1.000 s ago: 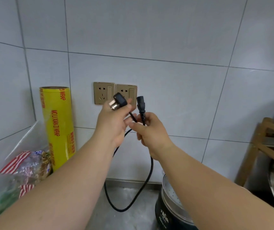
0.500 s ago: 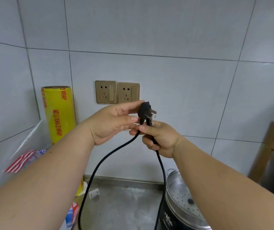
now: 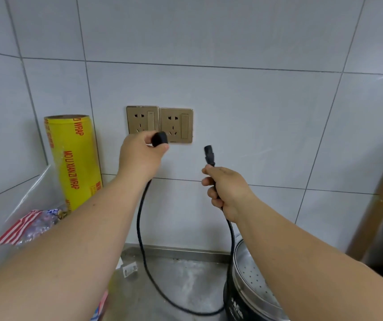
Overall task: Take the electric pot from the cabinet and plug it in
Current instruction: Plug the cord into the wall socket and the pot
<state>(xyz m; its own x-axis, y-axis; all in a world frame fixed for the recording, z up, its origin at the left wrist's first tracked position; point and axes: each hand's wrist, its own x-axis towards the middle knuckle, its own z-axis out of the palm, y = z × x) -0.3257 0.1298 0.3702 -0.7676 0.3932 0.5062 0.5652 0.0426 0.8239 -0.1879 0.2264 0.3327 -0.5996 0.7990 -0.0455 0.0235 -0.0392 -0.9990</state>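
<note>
My left hand (image 3: 139, 156) grips the black wall plug (image 3: 159, 139) and holds it just in front of two gold wall sockets (image 3: 176, 125), at the gap between their lower edges. My right hand (image 3: 227, 191) is closed around the black power cord (image 3: 143, 239) below its appliance connector (image 3: 209, 155), which points up, clear of the wall. The cord loops down over the steel counter between both hands. The electric pot (image 3: 248, 286), dark with a perforated steel steamer insert, stands at the lower right, partly hidden by my right forearm.
A tall yellow roll of cling wrap (image 3: 73, 158) stands left of the sockets. A clear plastic bag of packaged food (image 3: 28, 225) lies in the left corner. A wooden rack (image 3: 380, 209) stands at the right edge. The steel counter (image 3: 186, 279) runs along the tiled wall.
My hands have parted. The left hand carried the wall plug up and left to the sockets, while the right hand stayed lower with the appliance connector pointing up.
</note>
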